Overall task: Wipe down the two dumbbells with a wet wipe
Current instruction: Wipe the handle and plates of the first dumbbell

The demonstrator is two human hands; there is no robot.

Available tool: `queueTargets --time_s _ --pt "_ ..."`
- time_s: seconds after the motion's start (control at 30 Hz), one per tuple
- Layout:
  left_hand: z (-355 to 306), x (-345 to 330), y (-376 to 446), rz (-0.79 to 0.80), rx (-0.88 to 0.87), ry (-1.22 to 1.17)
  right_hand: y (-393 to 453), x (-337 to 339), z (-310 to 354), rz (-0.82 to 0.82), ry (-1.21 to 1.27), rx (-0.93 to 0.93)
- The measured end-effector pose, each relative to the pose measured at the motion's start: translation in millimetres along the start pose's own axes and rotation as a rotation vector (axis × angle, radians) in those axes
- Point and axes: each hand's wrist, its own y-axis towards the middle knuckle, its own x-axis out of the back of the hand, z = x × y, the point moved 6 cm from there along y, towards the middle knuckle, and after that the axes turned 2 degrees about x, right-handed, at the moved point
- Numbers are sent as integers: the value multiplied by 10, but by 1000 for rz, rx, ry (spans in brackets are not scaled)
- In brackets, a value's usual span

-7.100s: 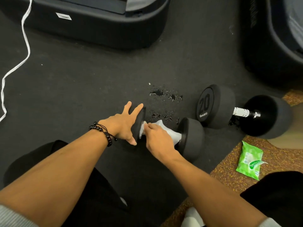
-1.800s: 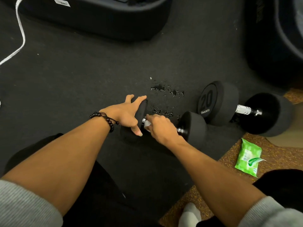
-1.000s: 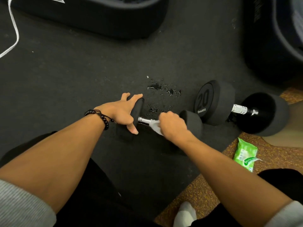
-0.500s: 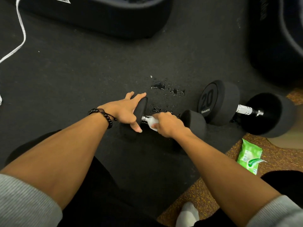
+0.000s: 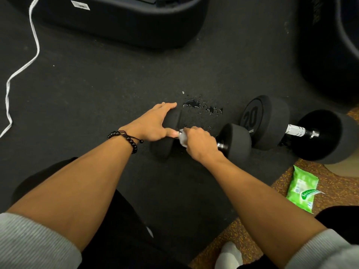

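Dark rubber floor (image 5: 97, 90), wet patch (image 5: 202, 108); left hand (image 5: 153, 125) flat on dumbbell (image 5: 236, 142), right hand (image 5: 200, 142) clutching wipe (image 5: 182, 137).

On the dark rubber floor (image 5: 97, 90) lie two dumbbells (image 5: 236, 142) (image 5: 295, 129), water drops (image 5: 202, 108) and a white cord (image 5: 23, 63).

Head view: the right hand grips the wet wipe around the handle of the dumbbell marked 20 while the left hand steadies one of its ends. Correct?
Not quite. In the head view the right hand grips the wet wipe around the handle of the nearer dumbbell, not the dumbbell marked 20, which lies untouched behind it. The left hand does steady the nearer dumbbell's end.
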Motion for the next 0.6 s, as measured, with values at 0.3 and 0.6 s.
queueTargets --time_s 0.3,0.6 --pt "-263 47 81 -449 -52 98 66 119 -455 -111 -93 -95" --pt "-198 -90 412 -131 32 372 421 190 -455 -184 -30 -8"
